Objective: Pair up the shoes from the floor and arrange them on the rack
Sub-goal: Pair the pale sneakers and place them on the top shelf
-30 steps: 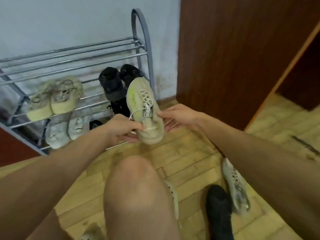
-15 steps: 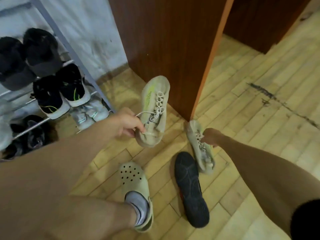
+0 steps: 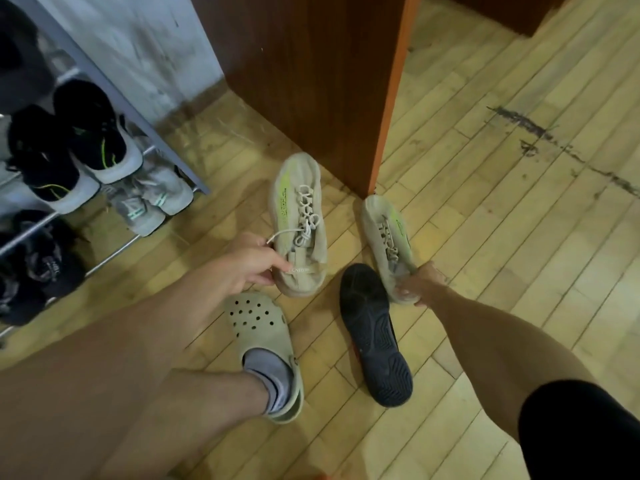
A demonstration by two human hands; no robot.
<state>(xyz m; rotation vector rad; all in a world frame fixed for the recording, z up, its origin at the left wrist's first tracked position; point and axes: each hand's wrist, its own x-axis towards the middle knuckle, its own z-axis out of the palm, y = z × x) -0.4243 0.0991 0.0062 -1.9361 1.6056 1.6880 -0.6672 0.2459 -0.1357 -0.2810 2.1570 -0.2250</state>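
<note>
Pale parquet floor [image 3: 485,237] fills most of what you see, and it carries the few shoes not yet put away. To your left stands the metal rack [image 3: 138,109], its tiers already loaded in pairs: black trainers with white soles [image 3: 79,147] side by side on one bar, grey ones [image 3: 152,199] just beneath. Those neighbours suggest you want each new pair set down together, toes the same way.

That seems to be why your hands are split as they are. Your left hand [image 3: 249,265] is closed around the heel end of the beige sneaker [image 3: 299,223], pinching it near the tongue so it hangs lifted, toe pointing away from you, a loose lace trailing over your fingers. Your right hand [image 3: 420,284] is clamped on the heel of its mate [image 3: 388,237], which lies near the corner of the brown cabinet [image 3: 311,81]; I cannot tell whether its toe is on the floor or just off it. Gripping both by the heel leaves the toes free to slide onto a bar.

Between the two sneakers lies a black shoe [image 3: 374,334], sole up and alone, probably next to match. Your own beige clog [image 3: 263,344] sits just beside it.
</note>
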